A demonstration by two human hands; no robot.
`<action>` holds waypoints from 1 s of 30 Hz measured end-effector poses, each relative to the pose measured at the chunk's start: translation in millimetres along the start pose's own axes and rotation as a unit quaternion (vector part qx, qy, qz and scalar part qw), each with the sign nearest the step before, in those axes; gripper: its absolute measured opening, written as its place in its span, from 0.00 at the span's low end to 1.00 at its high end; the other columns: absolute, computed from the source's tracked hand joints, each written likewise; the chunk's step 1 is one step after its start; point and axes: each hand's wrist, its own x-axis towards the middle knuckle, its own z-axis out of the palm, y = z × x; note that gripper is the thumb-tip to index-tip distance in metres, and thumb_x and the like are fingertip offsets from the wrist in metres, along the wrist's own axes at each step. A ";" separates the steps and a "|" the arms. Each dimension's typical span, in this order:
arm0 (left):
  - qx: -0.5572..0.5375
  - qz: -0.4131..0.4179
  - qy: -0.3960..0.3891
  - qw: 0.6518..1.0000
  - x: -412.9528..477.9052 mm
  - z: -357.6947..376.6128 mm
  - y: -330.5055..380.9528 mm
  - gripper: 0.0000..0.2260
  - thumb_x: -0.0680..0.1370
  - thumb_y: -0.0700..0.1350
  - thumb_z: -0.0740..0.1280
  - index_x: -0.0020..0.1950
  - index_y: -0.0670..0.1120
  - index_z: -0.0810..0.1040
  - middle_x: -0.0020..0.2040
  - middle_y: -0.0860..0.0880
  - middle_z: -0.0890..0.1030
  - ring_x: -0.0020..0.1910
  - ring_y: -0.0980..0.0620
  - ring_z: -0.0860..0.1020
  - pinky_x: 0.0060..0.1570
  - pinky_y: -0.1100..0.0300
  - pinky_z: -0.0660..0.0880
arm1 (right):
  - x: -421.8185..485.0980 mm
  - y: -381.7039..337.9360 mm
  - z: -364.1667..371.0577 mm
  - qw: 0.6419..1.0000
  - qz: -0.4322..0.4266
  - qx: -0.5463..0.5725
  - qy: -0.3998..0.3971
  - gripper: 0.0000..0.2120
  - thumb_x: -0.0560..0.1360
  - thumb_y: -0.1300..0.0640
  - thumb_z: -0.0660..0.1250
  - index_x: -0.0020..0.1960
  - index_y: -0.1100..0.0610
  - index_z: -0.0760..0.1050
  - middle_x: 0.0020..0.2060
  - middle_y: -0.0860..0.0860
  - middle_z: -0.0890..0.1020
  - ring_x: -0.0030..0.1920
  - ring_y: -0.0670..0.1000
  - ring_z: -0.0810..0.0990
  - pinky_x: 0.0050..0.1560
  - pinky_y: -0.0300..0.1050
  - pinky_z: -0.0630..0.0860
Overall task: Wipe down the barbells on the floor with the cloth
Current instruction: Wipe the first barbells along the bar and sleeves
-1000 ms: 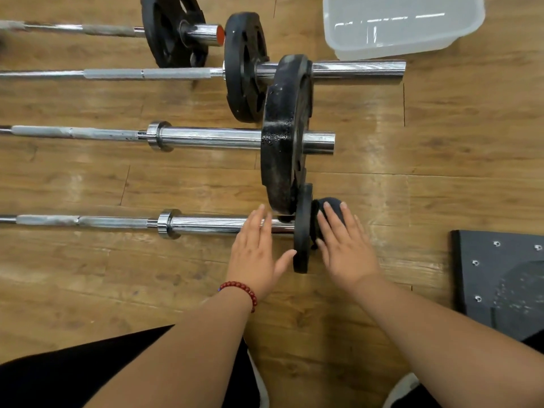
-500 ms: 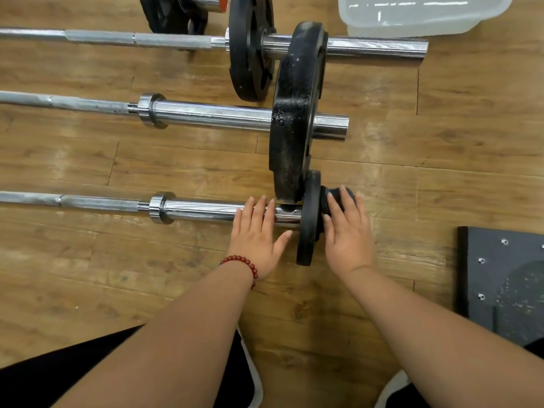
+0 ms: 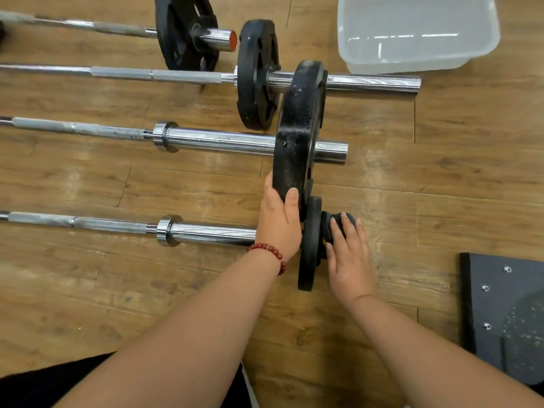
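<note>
Left hand (image 3: 279, 222) grasps the large weight plate (image 3: 297, 134) by its lower rim, thumb hooked over; right hand (image 3: 348, 256), at its 3 o'clock, presses near-straight fingers onto the dark cloth (image 3: 326, 223).

Nearest barbell (image 3: 206, 232) chrome, lying flat left to right before you, small black plate (image 3: 309, 260) upright near its right end, your black cloth (image 3: 326, 228) bunched over that end, three more barbells (image 3: 217, 141) parallel beyond it

Seen from above, on a wooden floor (image 3: 441, 178), your left hand (image 3: 278, 222) grips the lower rim of a large black plate (image 3: 297, 128) on the second barbell (image 3: 217, 139). Your right hand (image 3: 348, 260) presses a dark cloth (image 3: 331, 223) over the nearest barbell (image 3: 206, 232)'s end, just beside a small plate (image 3: 309, 251).
</note>
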 end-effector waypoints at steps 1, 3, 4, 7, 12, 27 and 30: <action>-0.006 0.001 0.009 1.000 5.1 1.1 3.8 0.24 0.82 0.54 0.51 0.77 0.52 0.50 0.68 0.53 0.67 0.62 0.58 0.67 0.59 0.63 0.65 | 1.1 1.2 0.1 1.000 0.000 -0.001 -0.004 0.28 0.80 0.45 0.41 0.77 0.54 0.58 0.77 0.51 0.56 0.76 0.47 0.42 0.72 0.36 0.34; -0.010 0.001 0.026 1.000 15.9 3.3 11.5 0.24 0.82 0.55 0.51 0.76 0.53 0.51 0.67 0.49 0.70 0.62 0.54 0.71 0.59 0.60 0.69 | 2.8 1.5 -0.1 1.000 0.002 0.004 -0.001 0.28 0.80 0.45 0.42 0.76 0.54 0.58 0.77 0.51 0.57 0.76 0.49 0.44 0.71 0.32 0.32; -0.009 0.001 0.027 1.000 20.6 3.8 14.5 0.24 0.81 0.56 0.51 0.76 0.53 0.51 0.67 0.48 0.71 0.63 0.52 0.72 0.60 0.58 0.70 | 4.0 0.8 0.0 1.000 0.004 0.007 0.004 0.28 0.80 0.45 0.42 0.76 0.54 0.59 0.76 0.52 0.58 0.76 0.50 0.45 0.70 0.31 0.32; -0.016 0.003 0.013 1.000 30.1 2.7 18.5 0.25 0.81 0.56 0.51 0.77 0.52 0.50 0.71 0.47 0.66 0.68 0.50 0.68 0.66 0.56 0.67 | 6.0 -0.5 2.5 1.000 0.014 0.015 0.018 0.28 0.80 0.46 0.42 0.76 0.54 0.61 0.76 0.53 0.60 0.76 0.52 0.48 0.70 0.31 0.32; -0.025 -0.002 -0.006 1.000 40.0 -4.5 29.4 0.28 0.81 0.56 0.51 0.78 0.49 0.47 0.74 0.46 0.63 0.71 0.50 0.64 0.68 0.59 0.62 | 11.5 -3.9 3.1 0.999 0.023 0.015 0.044 0.27 0.80 0.47 0.45 0.73 0.57 0.66 0.73 0.56 0.65 0.74 0.54 0.53 0.73 0.37 0.41; -0.026 0.007 0.025 0.999 55.1 -5.8 60.3 0.26 0.83 0.54 0.51 0.77 0.45 0.51 0.72 0.49 0.65 0.66 0.57 0.65 0.60 0.67 0.60 | 47.5 -3.8 -0.5 0.996 0.053 0.040 0.055 0.19 0.82 0.57 0.56 0.72 0.61 0.67 0.74 0.57 0.63 0.76 0.58 0.55 0.72 0.41 0.45; -0.032 0.012 0.020 0.999 61.3 -8.7 70.7 0.24 0.83 0.53 0.51 0.77 0.46 0.53 0.61 0.55 0.67 0.57 0.62 0.64 0.53 0.73 0.63 | 49.8 -2.1 -2.1 0.998 0.035 0.028 0.041 0.18 0.82 0.56 0.55 0.69 0.63 0.71 0.70 0.59 0.69 0.73 0.60 0.61 0.72 0.43 0.49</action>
